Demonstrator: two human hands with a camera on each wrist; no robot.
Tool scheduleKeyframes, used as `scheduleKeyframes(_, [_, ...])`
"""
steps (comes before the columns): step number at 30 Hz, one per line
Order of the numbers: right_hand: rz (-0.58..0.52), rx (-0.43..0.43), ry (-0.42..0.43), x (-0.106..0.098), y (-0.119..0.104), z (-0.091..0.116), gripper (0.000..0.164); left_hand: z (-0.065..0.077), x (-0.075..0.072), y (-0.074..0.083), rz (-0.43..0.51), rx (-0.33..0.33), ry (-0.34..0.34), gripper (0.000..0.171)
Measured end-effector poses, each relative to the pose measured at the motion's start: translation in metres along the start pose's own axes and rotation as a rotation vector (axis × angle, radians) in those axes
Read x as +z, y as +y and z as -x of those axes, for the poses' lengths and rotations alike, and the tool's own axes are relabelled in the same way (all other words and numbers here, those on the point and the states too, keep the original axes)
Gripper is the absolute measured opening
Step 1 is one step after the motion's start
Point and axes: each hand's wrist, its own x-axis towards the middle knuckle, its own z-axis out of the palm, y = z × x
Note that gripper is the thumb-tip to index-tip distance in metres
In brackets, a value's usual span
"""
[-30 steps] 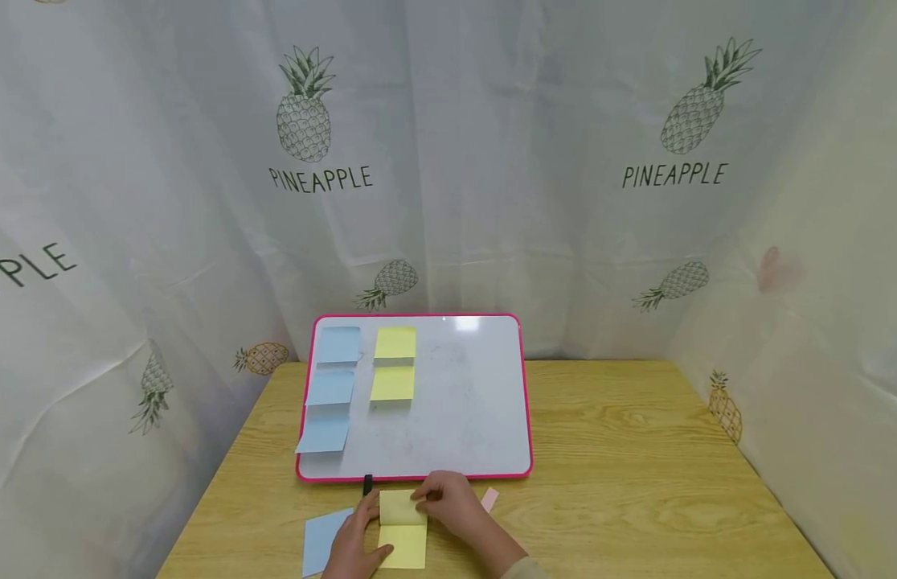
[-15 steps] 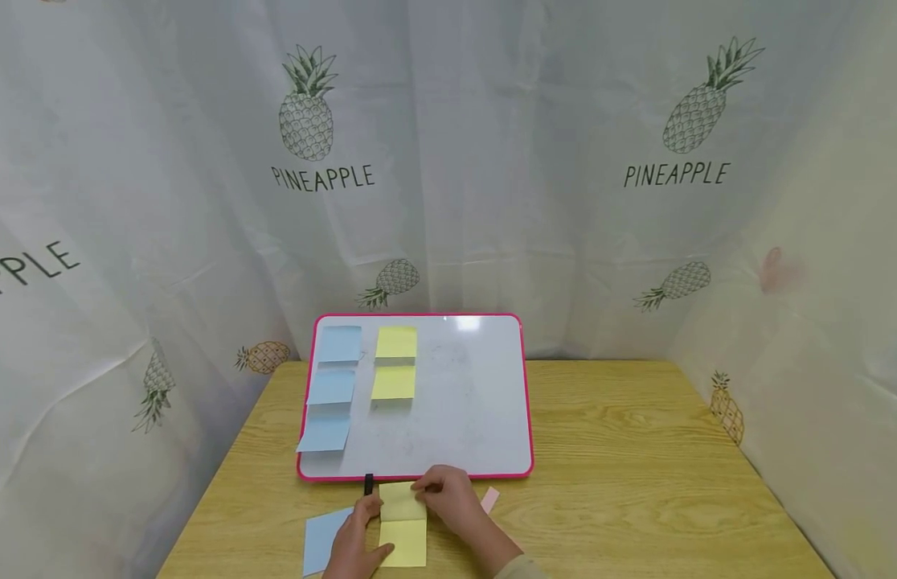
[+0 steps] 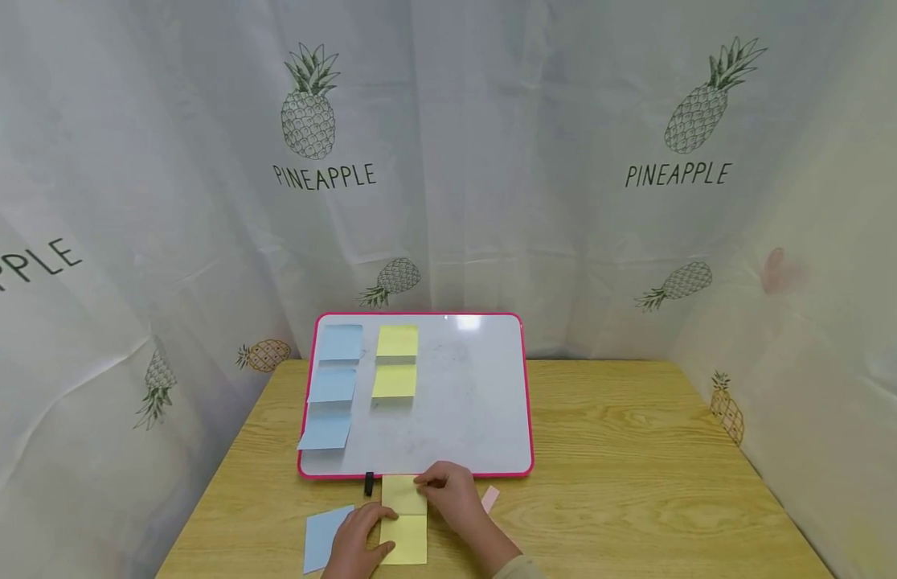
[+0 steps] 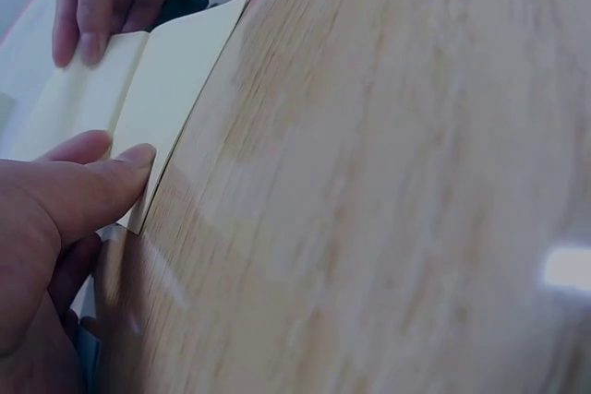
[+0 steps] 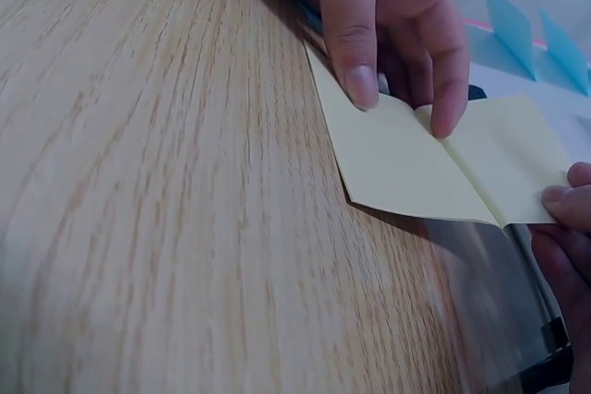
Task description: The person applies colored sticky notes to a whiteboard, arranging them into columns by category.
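Note:
A yellow sticky note pad (image 3: pixel 411 547) lies on the table below the whiteboard. Its top sheet (image 3: pixel 401 492) is folded back away from the wearer, still joined to the pad along a crease. My left hand (image 3: pixel 356 540) holds the pad at its left side, thumb on the near part and a fingertip at the crease, also plain in the right wrist view. Between thumb and fingers, my right hand (image 3: pixel 454 503) pinches the far right corner of the raised sheet (image 5: pixel 512 149). Seen from the left wrist, the pad (image 4: pixel 171 85) tilts up slightly from the wood.
A pink-rimmed whiteboard (image 3: pixel 466 418) bears three blue notes (image 3: pixel 331 386) and two yellow notes (image 3: pixel 395 381). Left of the pad lies a blue note pad (image 3: pixel 324 537). A black object (image 3: pixel 369 484) sits at the board's lower edge. A pink strip (image 3: pixel 489 498) shows beside the right wrist.
My right hand has moved slightly away from me, drawing the sheet up and back so more shows. My left index finger has shifted from the sheet's left edge onto the crease.

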Motion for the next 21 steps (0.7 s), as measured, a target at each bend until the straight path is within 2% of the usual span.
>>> scheduleKeyframes(8, [-0.014, 0.007, 0.027, -0.0023, -0.0025, -0.0007, 0.015, 0.0004, 0.0005, 0.0012, 0.021, -0.019, -0.009, 0.038])
scheduleKeyframes(15, [-0.017, -0.063, 0.064, -0.0033, -0.0028, -0.0020, 0.014, -0.0016, -0.0045, 0.0071, 0.049, -0.041, -0.026, 0.037])
scheduleKeyframes(21, [-0.031, -0.064, 0.081, -0.0042, -0.0053, -0.0027, 0.013, -0.0027, -0.0046, 0.0084, 0.041, -0.057, -0.034, 0.038])
